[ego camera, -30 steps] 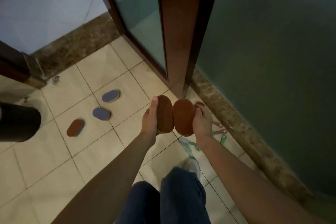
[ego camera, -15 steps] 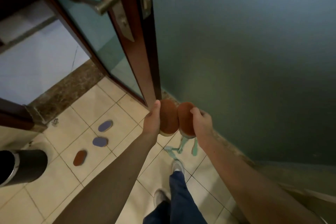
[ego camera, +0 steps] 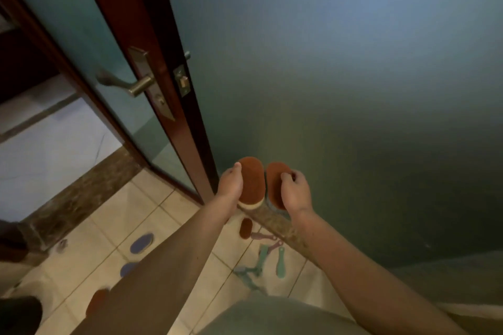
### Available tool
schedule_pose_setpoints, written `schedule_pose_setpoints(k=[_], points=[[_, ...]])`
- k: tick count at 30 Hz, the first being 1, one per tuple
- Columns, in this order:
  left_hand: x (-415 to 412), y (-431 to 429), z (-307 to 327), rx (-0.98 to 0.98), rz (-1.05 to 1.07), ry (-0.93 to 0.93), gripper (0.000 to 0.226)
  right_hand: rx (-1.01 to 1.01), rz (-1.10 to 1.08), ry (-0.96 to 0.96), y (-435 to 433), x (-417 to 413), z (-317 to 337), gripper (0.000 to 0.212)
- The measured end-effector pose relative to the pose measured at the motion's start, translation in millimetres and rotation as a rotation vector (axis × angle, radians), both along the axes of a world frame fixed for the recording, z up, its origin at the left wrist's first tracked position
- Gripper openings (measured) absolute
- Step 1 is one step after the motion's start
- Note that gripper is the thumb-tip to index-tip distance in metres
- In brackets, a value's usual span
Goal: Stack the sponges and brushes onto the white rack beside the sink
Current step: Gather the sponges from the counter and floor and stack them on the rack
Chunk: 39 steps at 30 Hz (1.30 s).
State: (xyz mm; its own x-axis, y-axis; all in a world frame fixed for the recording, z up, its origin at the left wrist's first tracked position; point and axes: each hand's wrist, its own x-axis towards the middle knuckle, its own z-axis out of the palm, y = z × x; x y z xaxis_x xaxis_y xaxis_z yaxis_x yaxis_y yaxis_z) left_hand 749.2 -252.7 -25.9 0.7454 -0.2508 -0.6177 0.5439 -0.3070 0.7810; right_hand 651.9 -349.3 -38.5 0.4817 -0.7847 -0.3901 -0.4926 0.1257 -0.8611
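My left hand (ego camera: 230, 185) grips an oval brown sponge (ego camera: 251, 181) with a pale underside, held up in front of me. My right hand (ego camera: 295, 192) grips a second brown sponge (ego camera: 273, 185) right beside it, the two nearly touching. On the tiled floor below lie another brown sponge (ego camera: 245, 228), two blue-grey sponges (ego camera: 141, 243), a further brown one (ego camera: 95, 303) partly behind my left arm, and several green and pink brushes (ego camera: 262, 255). No white rack or sink is in view.
A dark red door (ego camera: 152, 68) with frosted glass and a metal lever handle (ego camera: 128, 84) stands open at left. A dark green wall (ego camera: 353, 90) fills the right. A stone skirting (ego camera: 275, 223) runs along its base. A dark round object (ego camera: 19, 315) sits bottom left.
The view has tilted up as I rise: the door handle has come into sight and the floor has dropped lower. Both hands still hold their sponges side by side.
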Motion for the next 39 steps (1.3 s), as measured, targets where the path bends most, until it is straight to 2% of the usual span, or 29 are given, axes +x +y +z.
schedule_pose_setpoints(k=[3, 7, 8, 11, 14, 18, 23, 27, 29, 33, 39], points=[[-4.2, -24.3, 11.2, -0.035, -0.055, 0.008, 0.045, 0.002, -0.045, -0.023, -13.1, -10.2, 15.0, 0.036], [-15.7, -56.2, 31.7, -0.055, -0.183, -0.072, 0.037, 0.005, -0.107, -0.074, -31.9, -34.5, 36.0, 0.051], [-20.2, -63.6, 36.1, -0.054, -0.210, -0.091, 0.036, -0.005, -0.132, -0.079, -35.6, -42.4, 40.0, 0.058], [-38.3, -85.1, 48.6, -0.062, -0.303, -0.122, 0.039, 0.006, -0.232, -0.076, -41.7, -70.7, 51.9, 0.101], [-64.2, -106.3, 63.2, -0.121, -0.452, -0.126, 0.035, -0.003, -0.329, -0.079, -38.9, -104.1, 64.0, 0.117], [-110.9, -120.4, 80.8, -0.205, -0.707, -0.106, 0.025, -0.065, -0.532, -0.085, -20.8, -155.7, 75.6, 0.113], [-177.5, -116.6, 93.2, -0.288, -1.055, -0.133, 0.044, -0.113, -0.785, -0.175, 12.6, -216.3, 93.0, 0.092], [-231.6, -98.8, 105.5, -0.394, -1.332, -0.196, 0.070, -0.226, -0.985, -0.161, 51.6, -269.8, 103.5, 0.079], [-256.0, -86.3, 110.0, -0.454, -1.476, -0.229, 0.072, -0.296, -1.076, -0.156, 73.7, -292.1, 108.2, 0.074], [-303.5, -54.0, 121.0, -0.549, -1.716, -0.207, 0.064, -0.367, -1.222, -0.112, 122.0, -334.8, 118.3, 0.074], [-365.4, -10.3, 138.8, -0.589, -1.956, -0.211, 0.084, -0.393, -1.350, -0.059, 189.6, -387.0, 136.8, 0.075]])
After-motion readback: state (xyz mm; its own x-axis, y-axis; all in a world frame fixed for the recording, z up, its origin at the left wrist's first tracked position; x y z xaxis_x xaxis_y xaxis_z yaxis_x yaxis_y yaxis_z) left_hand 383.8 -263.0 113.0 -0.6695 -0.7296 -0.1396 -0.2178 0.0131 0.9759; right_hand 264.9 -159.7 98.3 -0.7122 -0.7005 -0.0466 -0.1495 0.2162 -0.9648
